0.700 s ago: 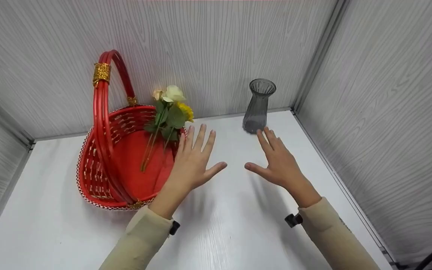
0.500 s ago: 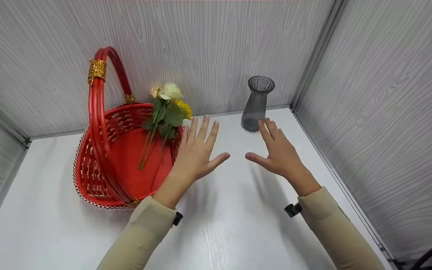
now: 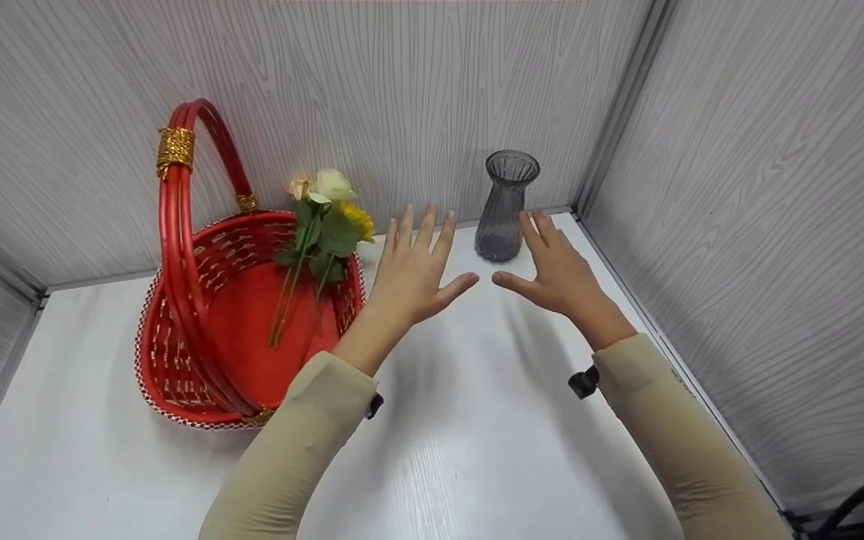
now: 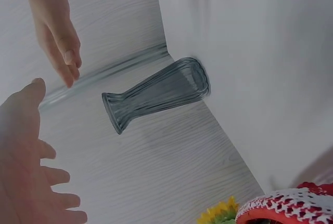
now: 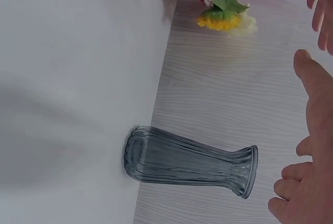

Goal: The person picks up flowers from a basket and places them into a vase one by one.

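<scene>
Fingers spread, my left hand [image 3: 411, 281] hovers over the white table between the red basket [image 3: 252, 322] and the grey glass vase [image 3: 503, 214]. My right hand [image 3: 556, 274] is held up in front of the vase, fingers straight, overlapping its lower right side in the head view. Both hands hold nothing. The wrist views show the vase [image 4: 161, 91] standing apart from the fingers. Inside the basket lean several flowers: a white rose [image 3: 333, 184], a peach-coloured one [image 3: 300, 188] and a yellow flower [image 3: 357, 220], with their stems on the red bottom.
Grey wood-patterned panels [image 3: 402, 97] rise behind the white table [image 3: 432, 465] and at both sides. The tall red handle [image 3: 175, 210] of the basket arches up at the left. A black cable [image 3: 859, 499] curves at the lower right.
Both hands have moved forward, away from the body, and the left one also to the right, nearer the vase. The view has shifted slightly; basket, flowers and vase stay in place.
</scene>
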Tool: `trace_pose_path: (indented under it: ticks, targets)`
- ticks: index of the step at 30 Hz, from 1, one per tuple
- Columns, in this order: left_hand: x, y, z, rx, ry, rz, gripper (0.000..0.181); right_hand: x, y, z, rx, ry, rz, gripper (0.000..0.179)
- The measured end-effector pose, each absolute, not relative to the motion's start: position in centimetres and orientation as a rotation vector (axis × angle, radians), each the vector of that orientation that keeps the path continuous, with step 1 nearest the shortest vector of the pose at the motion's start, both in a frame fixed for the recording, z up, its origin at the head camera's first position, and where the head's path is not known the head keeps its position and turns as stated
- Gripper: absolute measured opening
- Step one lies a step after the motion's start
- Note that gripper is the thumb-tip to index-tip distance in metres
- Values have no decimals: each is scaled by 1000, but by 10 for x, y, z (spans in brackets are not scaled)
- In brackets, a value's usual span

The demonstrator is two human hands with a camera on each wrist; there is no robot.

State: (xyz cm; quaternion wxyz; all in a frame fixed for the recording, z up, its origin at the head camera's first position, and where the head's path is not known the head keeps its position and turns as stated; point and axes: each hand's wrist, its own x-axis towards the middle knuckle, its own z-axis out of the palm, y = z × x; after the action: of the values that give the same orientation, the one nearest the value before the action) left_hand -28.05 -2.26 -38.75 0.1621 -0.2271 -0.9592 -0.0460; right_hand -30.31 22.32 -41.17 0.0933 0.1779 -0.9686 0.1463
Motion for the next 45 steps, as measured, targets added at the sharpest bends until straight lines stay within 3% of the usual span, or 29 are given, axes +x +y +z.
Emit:
trace_pose_path:
  ticks: [45]
  targets:
    - [-397, 43, -376, -611, -2875, 41, 88, -409, 245, -388, 361, -3061, 308, 98]
